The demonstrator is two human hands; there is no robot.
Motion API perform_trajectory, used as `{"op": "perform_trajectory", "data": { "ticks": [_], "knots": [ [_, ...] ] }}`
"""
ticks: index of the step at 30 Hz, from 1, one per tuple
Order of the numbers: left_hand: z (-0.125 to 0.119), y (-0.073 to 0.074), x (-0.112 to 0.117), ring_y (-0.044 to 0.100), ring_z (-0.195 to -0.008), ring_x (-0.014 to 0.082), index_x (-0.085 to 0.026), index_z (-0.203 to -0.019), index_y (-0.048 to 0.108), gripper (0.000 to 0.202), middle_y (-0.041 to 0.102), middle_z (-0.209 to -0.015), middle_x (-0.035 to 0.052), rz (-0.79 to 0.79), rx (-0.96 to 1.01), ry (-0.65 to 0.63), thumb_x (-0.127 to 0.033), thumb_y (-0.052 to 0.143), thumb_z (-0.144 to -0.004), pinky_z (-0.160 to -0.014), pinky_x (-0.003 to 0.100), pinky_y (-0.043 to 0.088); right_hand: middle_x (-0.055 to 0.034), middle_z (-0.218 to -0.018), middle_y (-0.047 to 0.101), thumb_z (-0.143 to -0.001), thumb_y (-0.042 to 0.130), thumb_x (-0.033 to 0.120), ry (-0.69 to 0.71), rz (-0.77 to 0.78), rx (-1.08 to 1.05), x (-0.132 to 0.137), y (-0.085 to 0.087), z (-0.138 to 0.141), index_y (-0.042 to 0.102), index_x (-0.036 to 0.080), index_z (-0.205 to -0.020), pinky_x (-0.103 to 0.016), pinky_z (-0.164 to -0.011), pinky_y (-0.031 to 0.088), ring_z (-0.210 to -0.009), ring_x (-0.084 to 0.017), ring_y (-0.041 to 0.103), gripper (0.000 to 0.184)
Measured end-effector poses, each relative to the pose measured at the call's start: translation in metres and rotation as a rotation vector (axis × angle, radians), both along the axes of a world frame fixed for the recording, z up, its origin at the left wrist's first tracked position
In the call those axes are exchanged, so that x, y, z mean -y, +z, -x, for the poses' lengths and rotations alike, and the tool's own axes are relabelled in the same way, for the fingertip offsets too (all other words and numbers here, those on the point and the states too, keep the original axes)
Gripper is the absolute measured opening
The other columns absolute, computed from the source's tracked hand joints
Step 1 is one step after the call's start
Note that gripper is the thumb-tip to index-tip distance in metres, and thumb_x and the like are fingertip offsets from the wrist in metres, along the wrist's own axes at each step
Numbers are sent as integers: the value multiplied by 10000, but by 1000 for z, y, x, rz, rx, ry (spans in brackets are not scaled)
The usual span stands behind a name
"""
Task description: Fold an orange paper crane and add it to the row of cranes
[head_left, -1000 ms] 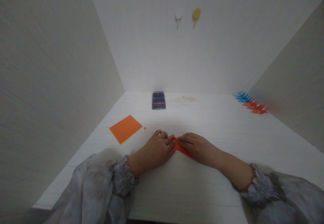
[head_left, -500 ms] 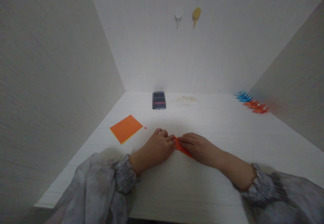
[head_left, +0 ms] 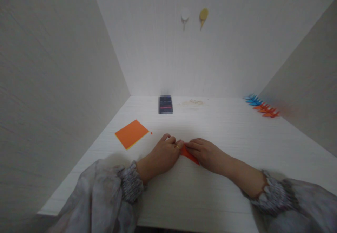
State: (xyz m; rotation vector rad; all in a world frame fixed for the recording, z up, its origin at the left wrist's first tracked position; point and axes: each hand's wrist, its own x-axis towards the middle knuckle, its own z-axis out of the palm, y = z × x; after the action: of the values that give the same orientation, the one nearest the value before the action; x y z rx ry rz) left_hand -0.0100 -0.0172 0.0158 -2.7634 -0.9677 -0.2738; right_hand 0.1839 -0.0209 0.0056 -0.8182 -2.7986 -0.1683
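Note:
A small folded orange paper (head_left: 190, 154) lies on the white table (head_left: 210, 198) between my two hands. My left hand (head_left: 164, 151) rests on its left end with the fingers curled down onto it. My right hand (head_left: 204, 151) presses its upper right edge with closed fingertips. Most of the paper is hidden under the fingers; only a narrow orange wedge shows.
A stack of flat orange sheets (head_left: 131, 133) lies at the left, with a tiny orange scrap (head_left: 151, 133) beside it. A dark box (head_left: 165, 104) stands at the back. Folded blue pieces (head_left: 252, 100) and folded orange pieces (head_left: 267, 111) line the right wall. Two hooks (head_left: 185, 14) hang on the back wall.
My left hand has crept slightly right and forward over the folded paper, so less orange shows. The right hand has barely moved.

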Motion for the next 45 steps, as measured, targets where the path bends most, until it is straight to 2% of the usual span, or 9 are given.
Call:
{"op": "perform_trajectory", "data": {
  "ticks": [5,8,13,17,22,29,45],
  "knots": [
    [2,-1,-1,492,-833,168,-150,-1086,480,257,590,-1025,58,-2,-14,-42,-192,344,-873,-826,350,296,-106,-980,609,-825,430,113,-4,-8,-3,0,1,1,586,100,-1003,-347,-807,453,-933,-210,535,237],
    [4,-3,-1,491,-850,169,-153,-1096,480,264,578,-1080,51,-7,-17,-41,-205,347,-874,-835,359,290,-108,-977,609,-840,400,121,-6,-30,-16,0,0,1,590,112,-996,-353,-790,462,-911,-206,544,245],
    [4,-5,-1,494,-871,165,-150,-1115,468,276,573,-1096,51,-21,-18,-26,-201,332,-880,-859,370,275,-114,-1034,589,-845,399,139,2,-22,-21,3,-2,-3,575,94,-1038,-355,-840,444,-946,-213,526,264],
    [4,-5,-1,495,-855,162,-145,-1104,472,271,572,-1088,54,-7,-28,-26,-193,328,-880,-852,365,279,-129,-1063,585,-852,375,128,20,-35,-59,4,-5,-11,592,84,-1004,-359,-855,437,-974,-212,513,269],
    [4,-4,-1,496,-837,162,-135,-1091,475,264,582,-1048,64,-7,-43,-21,-195,330,-879,-836,358,285,-111,-1002,607,-839,376,113,23,2,-119,5,-2,-15,578,106,-1016,-367,-820,446,-928,-203,528,268],
    [3,-3,-1,495,-824,158,-132,-1073,483,250,591,-1011,60,-6,-37,-22,-190,340,-876,-830,353,290,-108,-894,596,-838,379,130,-75,80,-153,3,2,-12,583,128,-995,-360,-768,435,-868,-207,524,258],
    [3,-2,-1,495,-854,173,-168,-1110,457,273,574,-1027,58,16,-38,-41,-203,314,-881,-846,378,284,-112,-920,550,-842,399,142,-82,93,-92,1,4,-9,532,154,-1118,-345,-749,410,-858,-203,497,306]
  ]
}}
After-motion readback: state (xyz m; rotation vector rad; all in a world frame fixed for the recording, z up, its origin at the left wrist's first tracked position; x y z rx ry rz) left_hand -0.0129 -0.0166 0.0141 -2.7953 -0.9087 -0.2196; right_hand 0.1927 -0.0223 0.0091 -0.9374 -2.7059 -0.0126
